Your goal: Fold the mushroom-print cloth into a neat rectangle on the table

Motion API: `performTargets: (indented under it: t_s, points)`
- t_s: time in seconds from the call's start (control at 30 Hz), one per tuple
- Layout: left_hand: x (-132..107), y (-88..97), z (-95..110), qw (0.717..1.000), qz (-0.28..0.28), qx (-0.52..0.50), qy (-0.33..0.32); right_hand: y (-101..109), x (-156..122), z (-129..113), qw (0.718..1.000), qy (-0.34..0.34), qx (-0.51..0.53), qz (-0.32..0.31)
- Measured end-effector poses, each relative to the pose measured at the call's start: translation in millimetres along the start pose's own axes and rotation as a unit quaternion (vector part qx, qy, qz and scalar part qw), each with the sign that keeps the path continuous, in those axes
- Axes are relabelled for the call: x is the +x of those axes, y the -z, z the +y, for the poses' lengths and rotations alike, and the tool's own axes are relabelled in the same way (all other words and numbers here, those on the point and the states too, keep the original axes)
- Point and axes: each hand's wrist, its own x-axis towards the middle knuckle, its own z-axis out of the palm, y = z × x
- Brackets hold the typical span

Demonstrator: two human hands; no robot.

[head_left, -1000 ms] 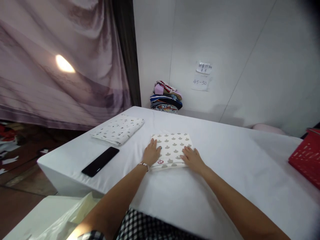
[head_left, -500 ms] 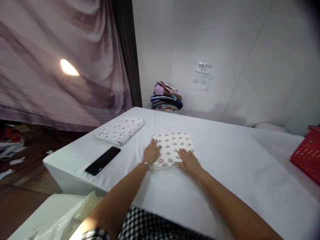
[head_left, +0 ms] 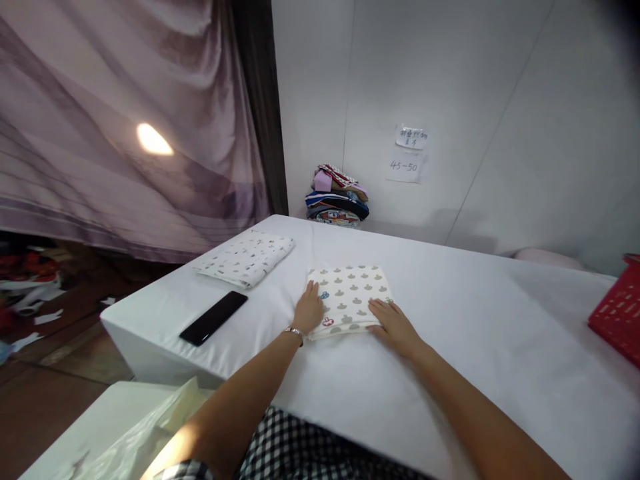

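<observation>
A folded white cloth (head_left: 353, 293) with grey, blue and red mushroom-like prints lies flat on the white-covered table (head_left: 450, 333) in front of me. My left hand (head_left: 309, 309) rests on its left edge, fingers stretched out and pointing away from me. On the near right corner lies my right hand (head_left: 393, 325), flat with its fingers extended. Neither hand grips the cloth. A bracelet circles my left wrist. Another folded white cloth (head_left: 245, 259) with small dark prints is at the table's left side.
A black phone (head_left: 214, 318) lies left of my hands. Stacked fabrics (head_left: 337, 197) stand behind the table by the wall. A red basket (head_left: 620, 310) is at the right edge. A plastic bag (head_left: 145, 430) sits on a lower white surface at front left.
My right hand has slid slightly right, towards the cloth's right edge. My left hand stays at the left edge. The whole view has shifted a little.
</observation>
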Motion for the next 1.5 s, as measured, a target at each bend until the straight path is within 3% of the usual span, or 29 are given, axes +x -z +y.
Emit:
performTargets:
  t_s: [0.1,0.27,0.4,0.53,0.63,0.8,1.0,1.2,1.4,1.5]
  points:
    - [-5.3,-3.4,-2.9,1.0,0.005,-0.004,-0.013,8.0,-0.3,0.2,0.999,-0.023,0.027,-0.018]
    - [-5.7,-4.1,-5.0,1.0,0.013,-0.01,-0.011,15.8,3.3,-24.7,0.995,-0.034,0.068,-0.072]
    - [-5.3,2.2,-0.7,1.0,-0.002,0.009,-0.003,4.1,5.1,-37.3,0.999,-0.013,0.027,-0.045]
    - [1.9,13.8,9.2,0.998,-0.015,0.064,0.019,-7.5,5.0,-33.3,1.0,0.002,-0.002,-0.026]
    - [15.4,18.0,14.1,0.996,-0.003,0.091,-0.001,-10.2,5.3,-29.6,1.0,0.008,-0.005,-0.027]
    - [33.3,7.3,8.4,0.997,-0.016,0.08,-0.014,-3.5,3.8,-30.7,0.999,-0.002,0.008,-0.042]
    - [31.6,-0.4,4.1,0.998,-0.012,0.059,-0.007,14.8,22.6,-50.5,0.992,-0.025,0.097,-0.076]
    - [29.6,4.0,5.7,0.997,-0.015,0.07,-0.01,-7.8,50.2,-75.5,0.997,0.052,0.021,-0.056]
    - [50.4,3.0,6.9,0.99,0.0,0.131,-0.058,-21.9,48.4,-71.8,0.996,0.083,-0.033,-0.028]
    - [63.6,-0.7,7.4,0.991,-0.014,0.132,-0.035,-21.9,46.6,-71.3,0.996,0.083,-0.039,-0.018]
